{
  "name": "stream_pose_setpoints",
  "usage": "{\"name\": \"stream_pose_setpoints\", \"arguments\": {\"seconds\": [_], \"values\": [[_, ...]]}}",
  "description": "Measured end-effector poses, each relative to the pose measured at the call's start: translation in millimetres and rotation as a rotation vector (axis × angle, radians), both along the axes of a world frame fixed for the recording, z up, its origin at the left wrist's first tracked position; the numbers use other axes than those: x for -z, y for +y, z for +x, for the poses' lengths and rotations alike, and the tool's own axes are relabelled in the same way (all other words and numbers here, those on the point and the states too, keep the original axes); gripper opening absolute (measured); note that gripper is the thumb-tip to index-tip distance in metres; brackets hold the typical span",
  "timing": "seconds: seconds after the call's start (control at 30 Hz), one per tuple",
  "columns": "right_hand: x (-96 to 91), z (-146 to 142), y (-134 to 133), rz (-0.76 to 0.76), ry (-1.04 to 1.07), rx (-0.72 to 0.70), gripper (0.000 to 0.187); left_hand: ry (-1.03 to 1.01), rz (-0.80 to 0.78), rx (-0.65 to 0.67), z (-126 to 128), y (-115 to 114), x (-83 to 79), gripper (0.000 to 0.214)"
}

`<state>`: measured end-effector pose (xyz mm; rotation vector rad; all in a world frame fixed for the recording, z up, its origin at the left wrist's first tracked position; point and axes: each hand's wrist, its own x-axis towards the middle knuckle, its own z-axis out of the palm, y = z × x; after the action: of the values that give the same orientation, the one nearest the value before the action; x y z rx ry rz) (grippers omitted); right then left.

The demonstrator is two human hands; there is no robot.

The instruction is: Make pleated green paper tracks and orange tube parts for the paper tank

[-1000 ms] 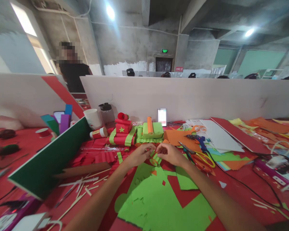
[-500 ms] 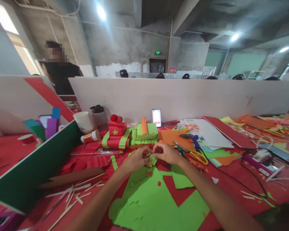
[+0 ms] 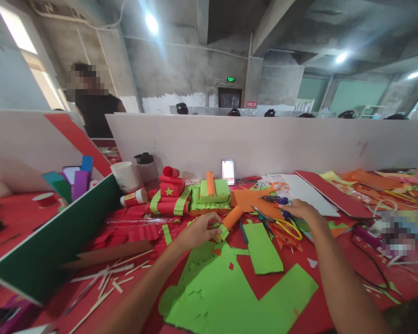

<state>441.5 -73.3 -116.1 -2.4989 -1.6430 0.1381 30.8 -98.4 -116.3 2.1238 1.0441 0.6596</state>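
Note:
My left hand [image 3: 207,228] pinches a green paper strip [image 3: 224,233] at the near end of an orange paper tube [image 3: 232,216]; whether the two are joined I cannot tell. Reaching out to the right, my right hand [image 3: 302,210] is closed at the blue handle of a glue gun [image 3: 280,200], which lies over orange paper. Just beyond my left hand stands a green paper model [image 3: 216,191] with an orange roll on top. Beside it is a red paper model [image 3: 169,191] with a yellow-green star. Large green sheets [image 3: 216,292] lie nearest me.
Yellow-handled scissors [image 3: 288,229] lie right of a cut green piece [image 3: 264,248]. Thin wooden sticks [image 3: 102,290] are scattered at left by a dark green board [image 3: 55,236]. A lit phone [image 3: 227,172] leans on the white partition [image 3: 282,144]. A person [image 3: 99,111] stands behind it.
My right hand has left my left hand and moved right to the glue gun, which has shifted. The orange tube by my left hand now shows. The view has shifted slightly.

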Motion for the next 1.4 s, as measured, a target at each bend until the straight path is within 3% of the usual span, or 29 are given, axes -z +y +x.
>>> {"name": "stream_pose_setpoints", "arguments": {"seconds": [0.2, 0.33, 0.5, 0.7, 0.87, 1.0, 1.1, 1.27, 1.4], "values": [[-5.0, -12, 1, -0.012, 0.08, -0.089, 0.042, 0.041, 0.005, 0.006, -1, 1, -0.6, 0.033], [-13.6, -7, -6, -0.01, 0.119, -0.126, 0.043, 0.026, 0.042, 0.012, -1, 2, 3.1, 0.032], [-20.5, -3, -10, 0.185, 0.306, -0.146, 0.033, 0.011, 0.057, 0.023, 0, 3, 4.8, 0.029], [-34.3, -35, -26, 0.425, 0.876, -0.534, 0.033, 0.045, 0.061, 0.031, 1, -2, -4.7, 0.025], [-40.8, -68, -37, 0.309, 1.141, -0.792, 0.034, 0.007, 0.074, 0.045, 1, -3, -5.2, 0.023], [-41.6, -85, -42, 0.092, 1.116, -0.903, 0.034, -0.004, 0.075, 0.037, 1, -3, -3.1, 0.024], [-39.9, -94, -43, 0.01, 1.098, -0.95, 0.032, -0.015, 0.059, 0.038, 1, -4, -3.9, 0.027], [-34.9, -111, -37, -0.023, 0.908, -0.969, 0.035, -0.011, 0.02, 0.053, 2, -4, -3.7, 0.028], [-35.7, -128, -33, 0.067, 0.649, -1.01, 0.039, -0.011, -0.035, 0.061, 1, -4, 0.2, 0.032]]}}
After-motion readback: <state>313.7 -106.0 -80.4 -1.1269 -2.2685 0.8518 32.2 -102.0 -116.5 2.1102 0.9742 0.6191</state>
